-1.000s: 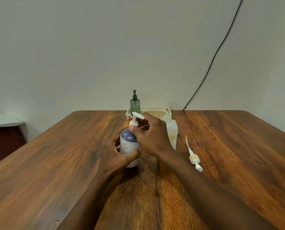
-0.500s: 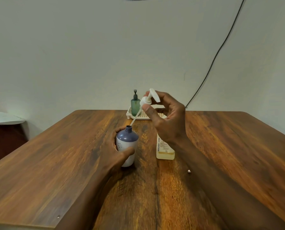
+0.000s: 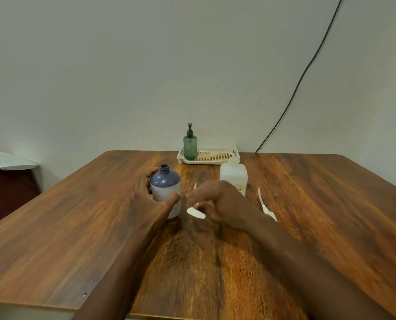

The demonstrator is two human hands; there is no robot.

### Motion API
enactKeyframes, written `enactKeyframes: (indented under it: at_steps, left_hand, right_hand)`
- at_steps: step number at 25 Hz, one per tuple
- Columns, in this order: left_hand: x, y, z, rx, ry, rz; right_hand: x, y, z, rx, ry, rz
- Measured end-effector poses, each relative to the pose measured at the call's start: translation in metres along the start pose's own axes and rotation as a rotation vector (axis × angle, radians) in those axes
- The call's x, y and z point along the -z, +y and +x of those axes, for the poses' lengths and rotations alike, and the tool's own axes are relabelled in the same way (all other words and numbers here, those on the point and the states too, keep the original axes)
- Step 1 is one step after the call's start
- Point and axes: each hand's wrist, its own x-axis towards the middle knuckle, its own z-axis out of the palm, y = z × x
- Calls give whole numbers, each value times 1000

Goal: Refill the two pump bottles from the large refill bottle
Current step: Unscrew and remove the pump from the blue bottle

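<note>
A purple-topped white pump bottle (image 3: pixel 165 184) stands upright mid-table with its neck uncovered. My left hand (image 3: pixel 149 199) is wrapped around its body. Just to its right, low over the table, my right hand (image 3: pixel 217 204) holds a white pump head (image 3: pixel 196 212) whose thin tube points away from me. Behind that hand stands the translucent white refill bottle (image 3: pixel 233 175). A second white pump head (image 3: pixel 266 209) lies on the wood to the right. The green pump bottle (image 3: pixel 190 145) stands in a cream tray (image 3: pixel 215 157) at the back.
The wooden table (image 3: pixel 100 227) ends at its front edge close to me, and the wall runs just behind the tray. A black cable (image 3: pixel 296 88) hangs down the wall at the right. A white object (image 3: pixel 8 161) sits off the table at the left.
My right hand unscrewed the white pump, lifted it out of the purple-topped bottle, then lowered it to the table beside the bottle. My left hand kept hold of the bottle.
</note>
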Motion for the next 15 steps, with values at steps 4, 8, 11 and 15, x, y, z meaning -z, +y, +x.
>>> enactKeyframes:
  at_steps: [4,8,11,15]
  left_hand:
    - [-5,-1,1,-68,-11,19]
    - [-7,1,0,-123,-52,-10]
    - [-7,6,-3,-137,-76,-38]
    - [-11,18,-8,-141,-79,-43]
  right_hand:
    - [-23,1,-12,29,-285,-252]
    - [-29,4,-19,29,-299,-261]
    - [-25,6,-19,-5,-288,-196]
    - [-12,4,-20,40,-26,-145]
